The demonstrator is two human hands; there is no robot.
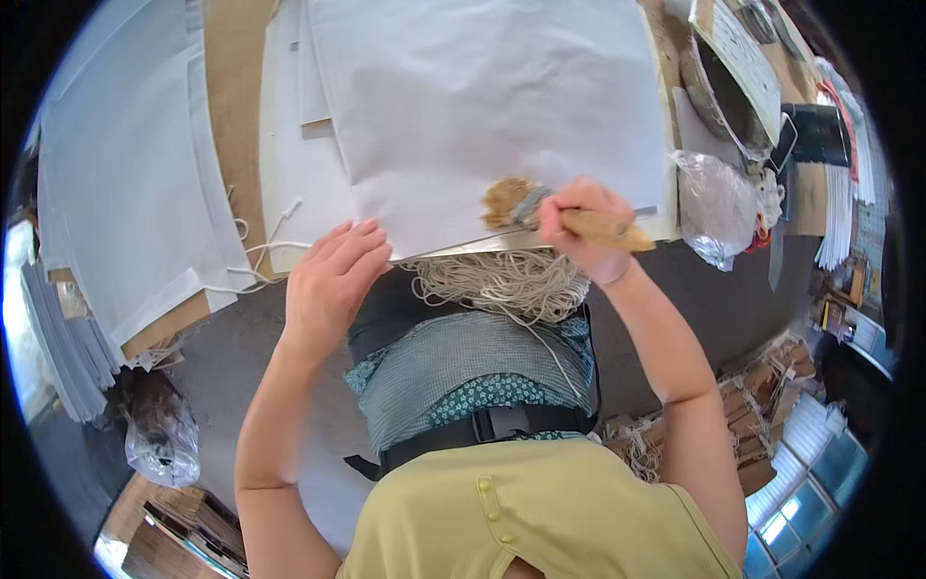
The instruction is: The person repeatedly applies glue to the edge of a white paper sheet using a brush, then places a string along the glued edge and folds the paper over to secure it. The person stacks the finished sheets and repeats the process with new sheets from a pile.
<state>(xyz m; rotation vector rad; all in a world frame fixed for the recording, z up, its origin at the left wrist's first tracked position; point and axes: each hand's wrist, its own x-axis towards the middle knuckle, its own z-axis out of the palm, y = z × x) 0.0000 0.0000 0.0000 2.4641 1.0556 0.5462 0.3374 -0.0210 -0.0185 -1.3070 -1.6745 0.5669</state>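
My right hand [590, 227] is closed round the wooden handle of a brush [511, 205]. The brush's tan bristles rest at the near edge of a large white paper sheet [502, 96], toward its right half. My left hand [345, 262] lies flat with fingers stretched out on the near left corner of that sheet. More white paper [304, 183] shows under its left side. A bundle of off-white cord [506, 280] hangs at the table's near edge, between my two hands.
A stack of large white sheets [125, 164] lies at the left. On the right are a tilted open container [719, 87], a clear plastic bag [716, 207] and a dark box-like object [818, 133]. Loose string [265, 253] trails between the papers. A plastic bag [162, 434] sits low at the left.
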